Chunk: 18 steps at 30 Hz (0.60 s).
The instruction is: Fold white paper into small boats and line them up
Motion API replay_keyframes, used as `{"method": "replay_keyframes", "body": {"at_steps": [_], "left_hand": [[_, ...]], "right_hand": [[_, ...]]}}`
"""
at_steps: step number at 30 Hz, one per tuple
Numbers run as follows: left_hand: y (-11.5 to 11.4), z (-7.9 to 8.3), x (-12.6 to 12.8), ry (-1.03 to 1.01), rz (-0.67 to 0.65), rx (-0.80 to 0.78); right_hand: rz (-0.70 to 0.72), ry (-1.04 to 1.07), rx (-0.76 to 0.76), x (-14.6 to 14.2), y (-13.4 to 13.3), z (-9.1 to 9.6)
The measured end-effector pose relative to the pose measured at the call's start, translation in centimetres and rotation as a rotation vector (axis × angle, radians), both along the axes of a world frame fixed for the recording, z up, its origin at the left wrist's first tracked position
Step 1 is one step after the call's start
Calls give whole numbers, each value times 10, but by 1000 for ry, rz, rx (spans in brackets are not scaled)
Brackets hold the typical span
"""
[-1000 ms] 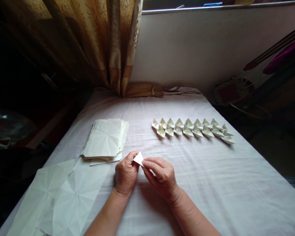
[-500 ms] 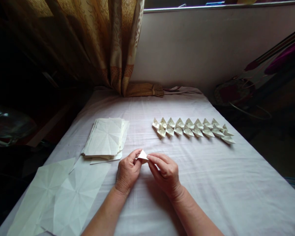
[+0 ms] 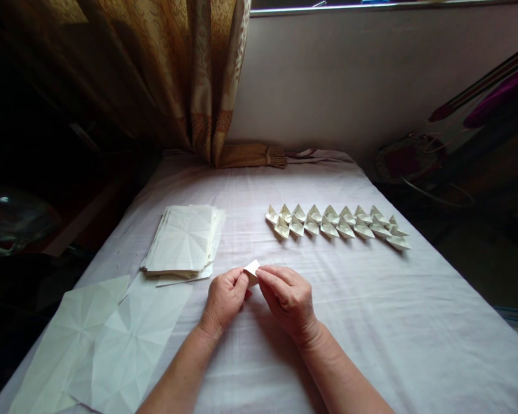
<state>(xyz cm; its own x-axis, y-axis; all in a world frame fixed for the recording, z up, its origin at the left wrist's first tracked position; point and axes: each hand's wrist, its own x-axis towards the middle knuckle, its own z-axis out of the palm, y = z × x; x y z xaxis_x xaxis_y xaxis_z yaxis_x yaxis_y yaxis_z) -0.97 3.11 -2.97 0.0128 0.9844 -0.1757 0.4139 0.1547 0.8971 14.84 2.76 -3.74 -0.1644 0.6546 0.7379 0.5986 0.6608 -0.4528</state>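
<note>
A small folded piece of white paper [image 3: 252, 267] is pinched between both my hands, just above the pale cloth-covered table [image 3: 414, 322]. My left hand [image 3: 223, 299] grips its left side with thumb and fingers closed. Fingertips of my right hand [image 3: 287, 299] are pressed on its right side. Most of the paper is hidden by my fingers; only a small corner shows.
A stack of creased white sheets [image 3: 185, 240] lies to the left. Two larger creased sheets [image 3: 99, 345] lie at the near left corner. Two rows of several folded paper boats [image 3: 336, 225] sit beyond my hands to the right. A curtain [image 3: 190, 75] hangs behind.
The paper's visible tip has shrunk from a pointed triangle to a small corner as my fingers closed over it. Both hands stayed in about the same place.
</note>
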Motion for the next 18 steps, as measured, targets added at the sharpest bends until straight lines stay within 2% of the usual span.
{"method": "replay_keyframes", "body": {"at_steps": [2,5,13,18], "left_hand": [[1,1,0,-98,27,-83],[1,4,1,-199,35,-125],[1,13,-3,-383,-82,-171],[3,8,-4,-506,-67,-229]], "right_hand": [[8,-9,13,-2,0,1],[25,-26,6,-4,0,2],[-11,-51,-10,-6,1,-1],[88,59,-135,-7,1,-7]]}}
